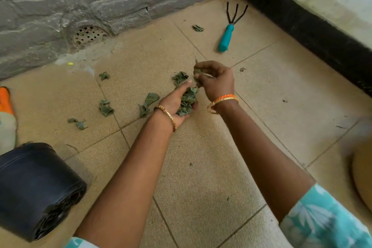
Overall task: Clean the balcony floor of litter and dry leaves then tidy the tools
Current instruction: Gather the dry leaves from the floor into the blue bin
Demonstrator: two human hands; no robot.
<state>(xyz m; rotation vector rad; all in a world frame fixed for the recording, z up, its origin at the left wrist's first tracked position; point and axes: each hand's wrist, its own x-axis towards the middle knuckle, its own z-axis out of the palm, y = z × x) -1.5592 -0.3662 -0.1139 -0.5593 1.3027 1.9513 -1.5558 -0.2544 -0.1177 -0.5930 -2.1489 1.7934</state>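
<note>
My left hand [174, 102] is turned palm up over the tan floor tiles, cupping a bunch of dry green leaves [188, 100]. Just above it, my right hand [216, 80] pinches a leaf [197, 70] at its fingertips. Several more dry leaves lie loose on the floor: one by the hands [180, 77], one left of my wrist [149, 102], others further left [105, 107], [78, 123], [104, 75] and one near the rake [198, 28]. A hand rake with a teal handle [226, 38] and black prongs lies at the back right.
A black plastic pot [38, 189] lies on its side at the lower left. An orange and white glove [6, 115] sits at the left edge. A round drain grate [89, 34] is set at the foot of the grey stone wall. A black skirting [306, 26] runs along the right.
</note>
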